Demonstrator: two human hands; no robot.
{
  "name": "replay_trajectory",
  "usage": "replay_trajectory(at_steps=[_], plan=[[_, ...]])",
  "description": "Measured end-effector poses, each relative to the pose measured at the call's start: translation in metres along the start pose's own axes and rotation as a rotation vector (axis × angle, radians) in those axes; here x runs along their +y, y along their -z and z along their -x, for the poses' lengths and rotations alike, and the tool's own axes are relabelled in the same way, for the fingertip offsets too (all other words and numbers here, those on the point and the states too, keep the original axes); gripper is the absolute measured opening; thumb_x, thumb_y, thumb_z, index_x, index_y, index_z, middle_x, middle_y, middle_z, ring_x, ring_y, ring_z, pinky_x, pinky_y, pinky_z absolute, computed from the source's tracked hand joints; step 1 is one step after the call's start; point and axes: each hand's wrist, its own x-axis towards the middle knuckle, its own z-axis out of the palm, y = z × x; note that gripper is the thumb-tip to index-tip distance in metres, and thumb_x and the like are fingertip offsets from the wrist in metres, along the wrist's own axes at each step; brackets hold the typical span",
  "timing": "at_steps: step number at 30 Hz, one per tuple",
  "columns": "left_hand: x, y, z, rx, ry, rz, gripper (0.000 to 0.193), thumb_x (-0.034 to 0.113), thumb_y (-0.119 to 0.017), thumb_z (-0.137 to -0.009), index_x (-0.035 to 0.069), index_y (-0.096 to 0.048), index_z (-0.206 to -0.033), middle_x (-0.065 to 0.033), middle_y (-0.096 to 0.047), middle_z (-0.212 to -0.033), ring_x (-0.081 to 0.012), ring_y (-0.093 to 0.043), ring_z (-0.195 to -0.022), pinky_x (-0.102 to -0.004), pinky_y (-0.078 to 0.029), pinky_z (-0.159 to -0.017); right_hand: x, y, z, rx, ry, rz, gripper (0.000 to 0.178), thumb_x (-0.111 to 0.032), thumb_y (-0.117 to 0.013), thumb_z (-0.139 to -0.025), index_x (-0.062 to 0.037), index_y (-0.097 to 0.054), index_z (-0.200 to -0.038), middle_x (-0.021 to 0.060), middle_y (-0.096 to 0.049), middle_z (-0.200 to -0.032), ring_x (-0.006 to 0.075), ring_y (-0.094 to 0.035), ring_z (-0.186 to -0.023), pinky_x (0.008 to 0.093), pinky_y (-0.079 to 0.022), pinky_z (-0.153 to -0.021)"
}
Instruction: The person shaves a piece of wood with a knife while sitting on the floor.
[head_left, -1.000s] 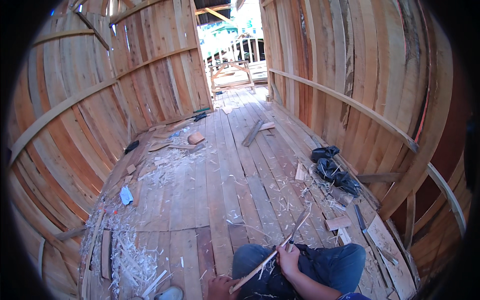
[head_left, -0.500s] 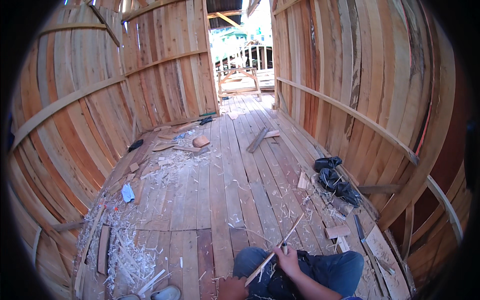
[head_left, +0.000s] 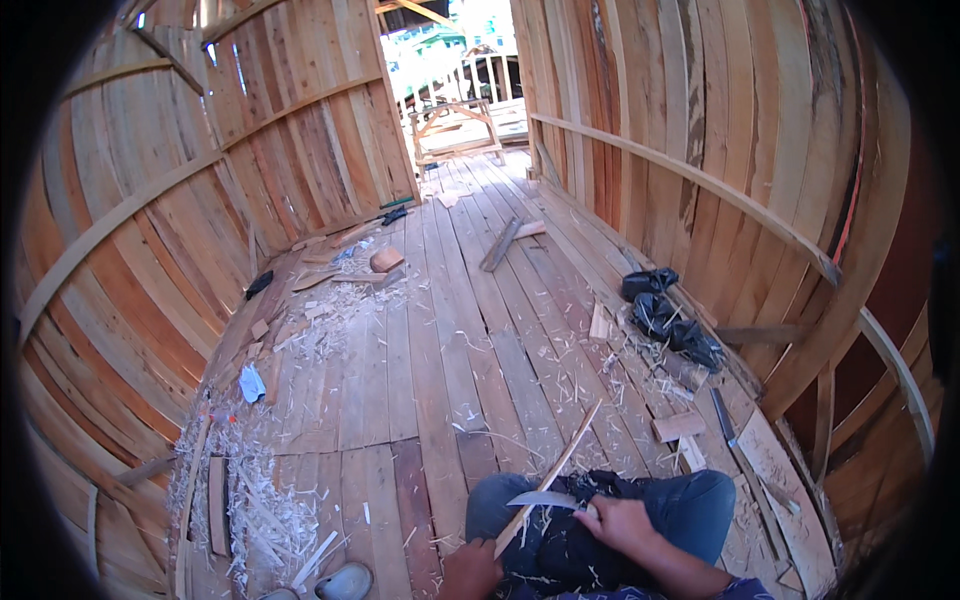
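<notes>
Across my lap slants a long thin wooden strip (head_left: 566,455), its far end pointing up and to the right. My left hand (head_left: 472,570) is closed round the strip's near end. In my right hand (head_left: 617,523) is a knife (head_left: 545,498) with a curved, pale blade, gripped by its handle. The blade points left and lies across the strip, near its middle; whether it bites into the wood I cannot tell. Curled shavings lie on my trousers and the dark cloth between my legs.
Wood shavings (head_left: 262,510) heap on the plank floor at left, beside a pair of shoes (head_left: 345,582). Black plastic bags (head_left: 668,325) lie along the right wall, near wood offcuts (head_left: 678,426) and a long dark-bladed tool (head_left: 722,417). A wooden trestle (head_left: 455,130) stands in the doorway.
The knife has turned so its blade now shows broadside across the strip. My right hand has moved right, away from the strip. The whole view has shifted slightly.
</notes>
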Motion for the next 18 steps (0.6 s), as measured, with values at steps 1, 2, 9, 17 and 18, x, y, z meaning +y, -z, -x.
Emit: replay_trajectory(at_steps=[1,2,9,17,18], plan=[[0.001,-0.001,-0.001,0.03,-0.011,-0.006,0.02,0.024,-0.061,-0.079,0.006,-0.062,-0.088,-0.0124,-0.06,-0.08,-0.0316,-0.063,-0.075,-0.0448,-0.05,-0.064,0.008,-0.001,-0.004,0.04,0.032,0.038,0.044,-0.05,-0.052,-0.087,-0.0076,-0.06,-0.08,0.0144,-0.064,-0.067,0.0317,-0.064,-0.059,0.0428,-0.05,-0.049],[0.002,-0.001,-0.002,0.057,-0.016,-0.018,0.019,0.024,-0.06,-0.079,0.006,-0.061,-0.086,-0.0118,-0.06,-0.077,-0.0315,-0.063,-0.072,-0.0454,-0.05,-0.063,0.014,-0.003,-0.009,0.056,0.056,0.073,0.044,-0.051,-0.053,-0.086,-0.0083,-0.059,-0.078,0.013,-0.064,-0.066,0.0301,-0.063,-0.057,0.0412,-0.049,-0.048],[0.014,0.004,-0.01,0.038,-0.012,-0.032,0.017,0.023,-0.06,-0.08,0.007,-0.062,-0.086,-0.0115,-0.061,-0.077,-0.0325,-0.063,-0.068,-0.0457,-0.049,-0.061,0.045,-0.007,-0.023,0.197,0.108,0.173,0.044,-0.053,-0.058,-0.082,-0.0106,-0.056,-0.071,0.0068,-0.056,-0.06,0.0239,-0.06,-0.052,0.0363,-0.047,-0.046],[0.025,0.003,-0.027,-0.062,0.022,-0.091,0.013,0.016,-0.06,-0.076,0.005,-0.059,-0.084,-0.0133,-0.06,-0.077,-0.0325,-0.063,-0.068,-0.0454,-0.05,-0.058,0.052,-0.018,-0.02,0.132,0.038,0.003,0.04,-0.047,-0.06,-0.082,-0.0082,-0.055,-0.074,0.0099,-0.059,-0.063,0.0286,-0.061,-0.056,0.0391,-0.048,-0.048],[0.024,0.004,-0.03,-0.046,0.019,-0.101,0.013,0.016,-0.06,-0.076,0.005,-0.059,-0.084,-0.0132,-0.06,-0.076,-0.0323,-0.063,-0.068,-0.0452,-0.05,-0.057,0.048,-0.018,-0.021,0.122,0.032,-0.035,0.039,-0.045,-0.061,-0.083,-0.0078,-0.055,-0.074,0.0103,-0.06,-0.063,0.0293,-0.062,-0.056,0.0397,-0.048,-0.048]])
